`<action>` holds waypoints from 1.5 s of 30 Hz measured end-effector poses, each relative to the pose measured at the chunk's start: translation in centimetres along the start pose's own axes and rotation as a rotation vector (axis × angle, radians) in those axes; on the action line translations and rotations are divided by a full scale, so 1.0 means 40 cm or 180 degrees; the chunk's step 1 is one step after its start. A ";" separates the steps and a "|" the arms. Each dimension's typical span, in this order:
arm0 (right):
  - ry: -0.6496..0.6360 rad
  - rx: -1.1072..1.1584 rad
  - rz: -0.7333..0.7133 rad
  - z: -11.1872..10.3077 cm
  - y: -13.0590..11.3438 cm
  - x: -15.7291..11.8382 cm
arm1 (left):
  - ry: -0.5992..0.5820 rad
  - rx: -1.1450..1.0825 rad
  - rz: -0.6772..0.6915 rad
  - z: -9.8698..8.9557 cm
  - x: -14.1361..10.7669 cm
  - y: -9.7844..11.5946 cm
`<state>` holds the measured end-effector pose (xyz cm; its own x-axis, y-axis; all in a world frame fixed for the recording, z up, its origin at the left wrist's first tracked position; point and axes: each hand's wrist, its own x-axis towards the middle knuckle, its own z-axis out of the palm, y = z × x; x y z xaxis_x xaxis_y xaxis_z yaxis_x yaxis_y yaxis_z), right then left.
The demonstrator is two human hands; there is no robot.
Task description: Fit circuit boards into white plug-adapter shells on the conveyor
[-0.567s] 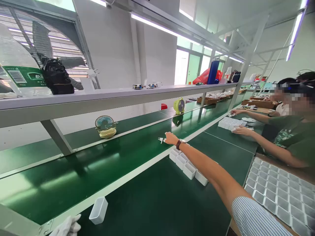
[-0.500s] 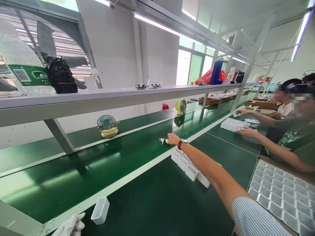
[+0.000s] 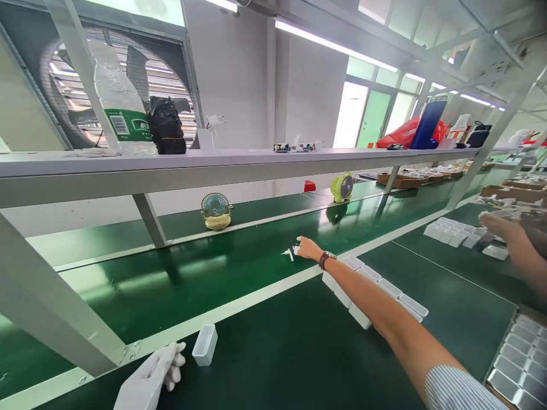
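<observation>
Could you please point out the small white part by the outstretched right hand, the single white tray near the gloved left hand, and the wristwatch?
small white part [image 3: 287, 252], head view, its middle on the belt.
single white tray [image 3: 204, 345], head view, its side wall.
wristwatch [image 3: 325, 259], head view, its dark strap.

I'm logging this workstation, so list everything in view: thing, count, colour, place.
small plug part: one, white, on the green belt at the right hand's fingertips
loose tub: one, white, near bench edge beside the left hand
tub rows: several, white, under the right forearm
desk fans: two, teal-cream and yellow-green, far side of belt
water bottle: one, clear with green label, on the shelf
black bag: one, shelf
moulded tray: one, grey, lower right
co-worker's hand: one, right edge
left hand: white glove, resting on the bench rail
right hand: bare, wristwatch, outstretched over the belt
</observation>
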<state>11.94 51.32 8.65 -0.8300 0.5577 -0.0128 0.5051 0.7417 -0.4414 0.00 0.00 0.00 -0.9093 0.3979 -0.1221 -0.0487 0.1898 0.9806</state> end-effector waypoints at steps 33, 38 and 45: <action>-0.0180 0.0054 -0.2697 0.309 -0.251 -0.661 | -0.0576 0.1869 0.0869 0.133 -0.122 0.055; -0.0252 0.1028 -0.2291 0.259 -0.281 -0.611 | -0.0665 0.1796 0.1006 0.140 -0.123 0.057; -0.0264 0.1526 -0.1941 0.258 -0.285 -0.551 | -0.0929 0.1884 0.1023 0.134 -0.138 0.049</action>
<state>22.01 26.73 4.71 -0.9527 0.0595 0.2981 -0.1879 0.6557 -0.7313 7.12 2.99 1.79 -0.6899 0.7228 0.0409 0.5085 0.4436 0.7380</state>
